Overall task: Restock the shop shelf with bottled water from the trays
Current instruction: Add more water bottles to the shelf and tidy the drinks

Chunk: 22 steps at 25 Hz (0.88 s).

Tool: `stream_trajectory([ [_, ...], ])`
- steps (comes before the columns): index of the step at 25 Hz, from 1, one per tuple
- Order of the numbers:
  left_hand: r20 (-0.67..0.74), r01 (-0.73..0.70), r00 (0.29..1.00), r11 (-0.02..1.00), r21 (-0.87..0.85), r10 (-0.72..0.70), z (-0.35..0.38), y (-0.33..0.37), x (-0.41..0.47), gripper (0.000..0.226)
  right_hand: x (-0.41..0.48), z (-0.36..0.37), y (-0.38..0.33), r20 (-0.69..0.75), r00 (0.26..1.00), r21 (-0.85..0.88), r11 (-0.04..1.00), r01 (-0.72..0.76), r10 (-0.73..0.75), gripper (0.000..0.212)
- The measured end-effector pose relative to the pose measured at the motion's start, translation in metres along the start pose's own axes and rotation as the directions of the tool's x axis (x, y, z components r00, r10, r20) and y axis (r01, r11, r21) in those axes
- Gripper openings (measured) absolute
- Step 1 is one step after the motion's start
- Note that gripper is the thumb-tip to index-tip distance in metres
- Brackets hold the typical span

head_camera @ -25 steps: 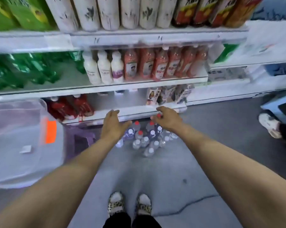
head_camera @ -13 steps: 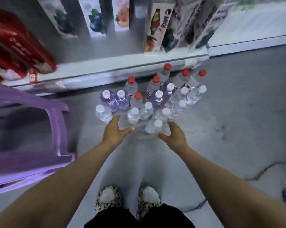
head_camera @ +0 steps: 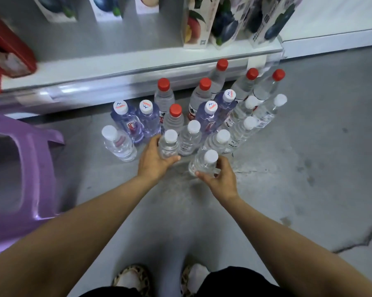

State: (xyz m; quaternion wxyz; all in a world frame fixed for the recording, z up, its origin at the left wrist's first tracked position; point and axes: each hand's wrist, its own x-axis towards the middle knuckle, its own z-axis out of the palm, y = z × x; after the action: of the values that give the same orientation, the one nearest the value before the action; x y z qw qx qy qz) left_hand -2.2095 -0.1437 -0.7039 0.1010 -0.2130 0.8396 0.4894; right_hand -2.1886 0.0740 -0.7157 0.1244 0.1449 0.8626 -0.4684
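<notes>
Floor bottles (head_camera: 206, 116) crowd each hand (head_camera: 154, 161) (head_camera: 220, 180) grasping one; purple stool (head_camera: 28, 168) beside.

Single head-worn wide-angle view, steeply downward and close: grey concrete floor (head_camera: 309, 168) mid-frame, white bottom shelf ledge (head_camera: 116, 67) across top.

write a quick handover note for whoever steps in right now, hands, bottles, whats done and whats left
Left hand: closed around a small clear plastic water bottle with a white cap.
Right hand: gripping another white-capped clear bottle.
Both bottles look to be on the grey concrete floor still, at the near edge of the bottle cluster.
Done: nothing visibly shelved from this group.
Left: place these two on the white bottom shelf, then the other red-capped, white-capped and printed-cap bottles.
</notes>
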Motion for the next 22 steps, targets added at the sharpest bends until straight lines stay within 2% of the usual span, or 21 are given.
stream_trajectory([
  [5, 0.054, -0.037, 0.998, 0.994, -0.107, 0.043, -0.008, 0.004, 0.007, 0.065, -0.009, -0.003, 0.001, 0.010, 0.999, 0.089, 0.996, -0.031, 0.030, 0.059],
  [7, 0.120, 0.011, 0.993, 0.986, -0.165, 0.009, -0.021, 0.008, 0.003, 0.056, -0.018, -0.012, -0.002, 0.061, 0.994, 0.151, 0.984, -0.097, 0.089, 0.056],
  [9, 0.183, 0.142, 0.978, 0.963, -0.230, -0.100, -0.041, 0.017, -0.013, 0.053, -0.035, -0.028, -0.018, 0.122, 0.976, 0.200, 0.959, -0.200, 0.179, 0.052],
  [11, 0.233, 0.303, 0.943, 0.898, -0.319, -0.235, -0.065, 0.032, -0.040, 0.056, -0.057, -0.049, -0.047, 0.165, 0.950, 0.247, 0.922, -0.299, 0.264, 0.046],
  [13, 0.282, 0.406, 0.908, 0.822, -0.399, -0.311, -0.088, 0.055, -0.072, 0.059, -0.077, -0.069, -0.081, 0.200, 0.924, 0.275, 0.886, -0.372, 0.326, 0.041],
  [16, 0.334, 0.492, 0.870, 0.693, -0.527, -0.364, -0.135, 0.117, -0.125, 0.041, -0.107, -0.109, -0.157, 0.259, 0.887, 0.311, 0.837, -0.451, 0.382, 0.042],
  [19, 0.364, 0.525, 0.851, 0.583, -0.620, -0.379, -0.189, 0.189, -0.170, 0.025, -0.138, -0.154, -0.245, 0.328, 0.872, 0.306, 0.832, -0.463, 0.364, 0.042],
  [22, 0.402, 0.531, 0.846, 0.481, -0.698, -0.351, -0.244, 0.269, -0.205, 0.052, -0.161, -0.197, -0.338, 0.392, 0.864, 0.306, 0.841, -0.447, 0.317, 0.037],
])
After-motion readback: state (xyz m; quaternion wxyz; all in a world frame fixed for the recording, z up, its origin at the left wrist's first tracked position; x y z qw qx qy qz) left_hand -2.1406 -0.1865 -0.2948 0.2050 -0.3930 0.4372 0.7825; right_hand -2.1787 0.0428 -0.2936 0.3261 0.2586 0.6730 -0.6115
